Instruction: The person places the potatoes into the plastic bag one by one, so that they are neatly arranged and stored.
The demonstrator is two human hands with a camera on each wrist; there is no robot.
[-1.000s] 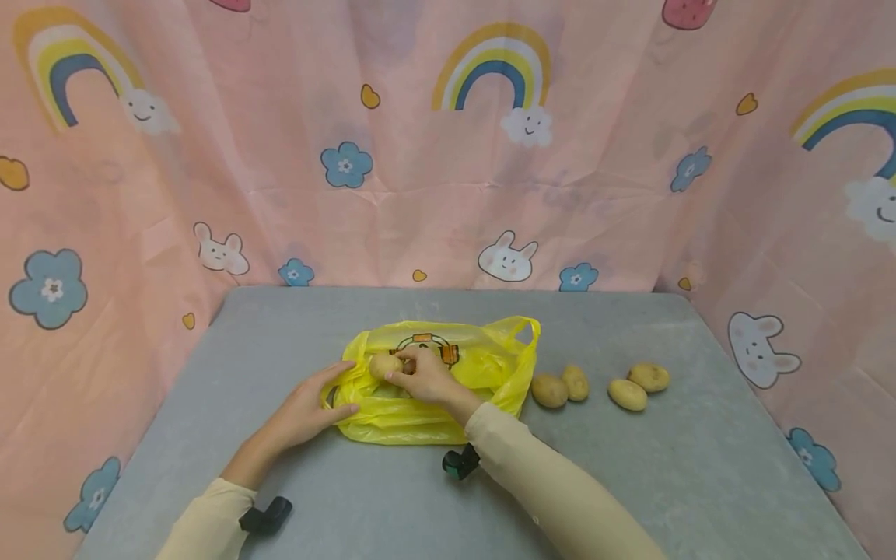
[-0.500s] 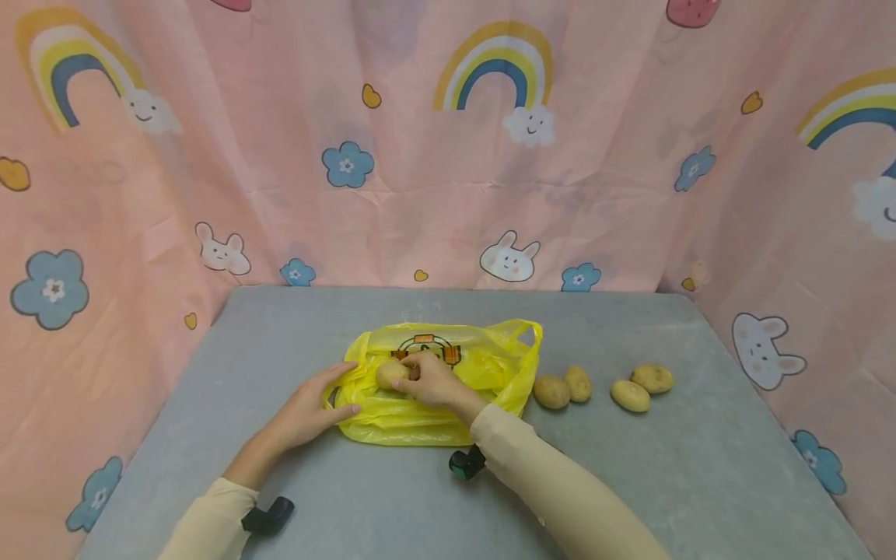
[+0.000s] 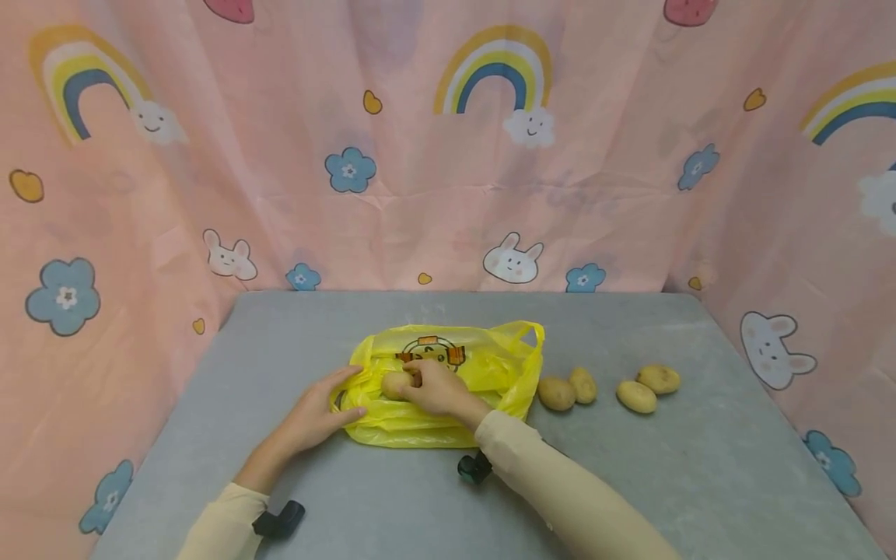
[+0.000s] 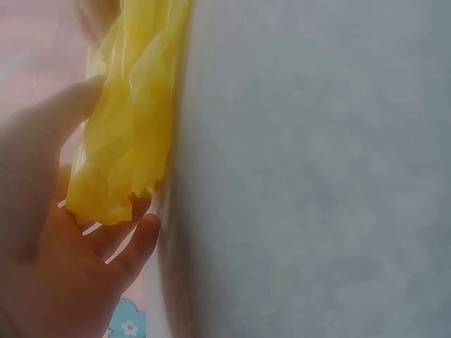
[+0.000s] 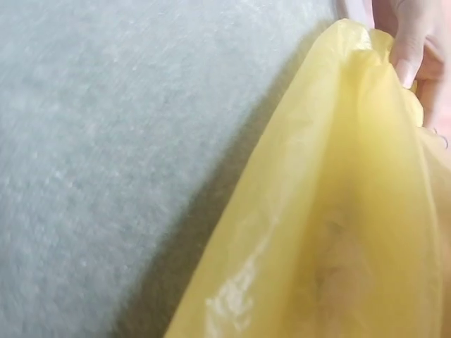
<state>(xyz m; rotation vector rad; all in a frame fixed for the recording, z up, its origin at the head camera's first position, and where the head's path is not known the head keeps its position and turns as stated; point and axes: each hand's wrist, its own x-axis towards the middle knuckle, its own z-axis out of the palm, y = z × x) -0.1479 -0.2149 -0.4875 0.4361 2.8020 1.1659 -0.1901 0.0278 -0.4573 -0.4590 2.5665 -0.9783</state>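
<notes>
A thin yellow plastic bag (image 3: 427,434) lies on its side on the table, with a cartoon print on its far part. My left hand (image 3: 315,412) holds its left end, thumb on the near side and fingers on the far side. The left wrist view shows that hand (image 4: 77,274) around the crumpled bag end (image 4: 134,120). Between the fingers and thumb of my right hand (image 3: 442,391) is a potato (image 3: 395,385), low over the bag's middle. In the right wrist view the bag (image 5: 317,176) hides most of the right hand.
Right of the bag, two potatoes (image 3: 556,394) lie side by side. Another pair of potatoes (image 3: 637,397) rests farther right on the grey table (image 3: 448,513). A pink patterned curtain (image 3: 420,225) closes off the back and sides.
My right hand has lowered the potato slightly toward the near side of the bag. The left hand keeps its place on the bag's end, and the head view has shifted a little.
</notes>
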